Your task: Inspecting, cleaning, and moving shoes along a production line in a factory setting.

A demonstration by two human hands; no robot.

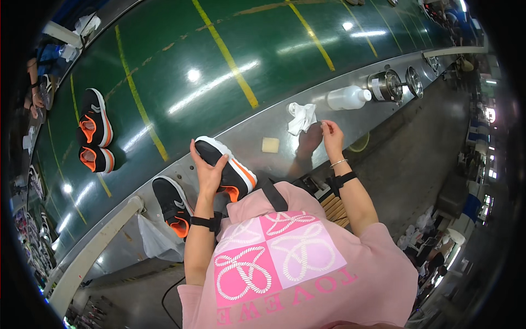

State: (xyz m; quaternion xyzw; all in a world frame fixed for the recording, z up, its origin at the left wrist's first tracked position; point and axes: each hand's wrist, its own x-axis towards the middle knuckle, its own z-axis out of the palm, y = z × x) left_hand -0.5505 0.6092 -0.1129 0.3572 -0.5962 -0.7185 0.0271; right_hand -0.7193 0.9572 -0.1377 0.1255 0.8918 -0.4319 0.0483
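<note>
My left hand (208, 174) grips a black sneaker (234, 174) with a white and orange sole. The thumb lies across the upper and the fingers reach around its toe end. The sneaker is tilted, its orange lining close to my shirt. A matching black sneaker (169, 196) rests on the metal ledge, left of that hand. My right hand (333, 141) is raised over the ledge with thumb and forefinger pinched together; whatever may be between them is too small to make out. Nearest to it is a crumpled white cloth (301, 118). A pale yellow square block (270, 145) lies between both hands.
A white plastic bottle (346, 98), a metal canister (383, 86) and a round metal lid (413, 82) stand along the ledge (257, 129). Two black and orange sneakers (96, 118) sit on the green belt (181, 66). A clear plastic bag (159, 238) hangs at the left. Another person's hands (36, 101) show far left.
</note>
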